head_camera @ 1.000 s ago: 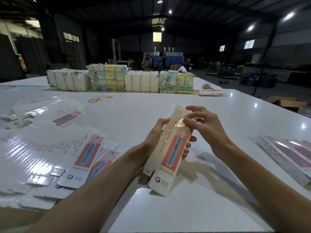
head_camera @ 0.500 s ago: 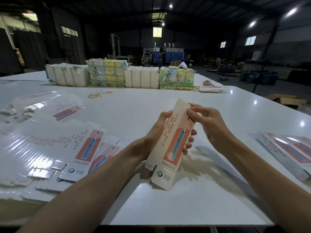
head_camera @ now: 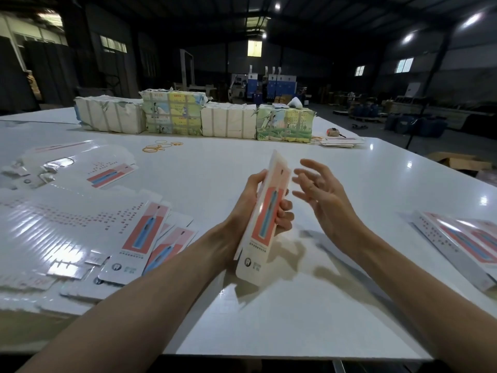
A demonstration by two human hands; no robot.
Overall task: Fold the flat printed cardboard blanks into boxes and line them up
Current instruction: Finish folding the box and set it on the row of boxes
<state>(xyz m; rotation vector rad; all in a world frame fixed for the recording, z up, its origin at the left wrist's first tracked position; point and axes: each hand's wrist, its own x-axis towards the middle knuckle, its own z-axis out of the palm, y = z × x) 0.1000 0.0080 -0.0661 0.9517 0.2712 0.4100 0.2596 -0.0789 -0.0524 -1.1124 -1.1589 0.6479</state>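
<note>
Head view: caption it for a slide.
Left hand grips a printed box over the white table; right hand open beside it; flat blanks piled left.

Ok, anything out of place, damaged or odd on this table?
The wrap on the far-left white bundle is torn, rubber bands lie loose before the bundles, and the flat blanks at left are fanned unevenly. The box in the left hand looks intact.

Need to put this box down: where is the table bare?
Bare: the broad stretch of table from the rubber bands down to the left hand, which holds the box, and the right hand; also the near middle, up to the front edge. Crowded: flat blanks cover the left side, finished boxes line the right edge.
</note>
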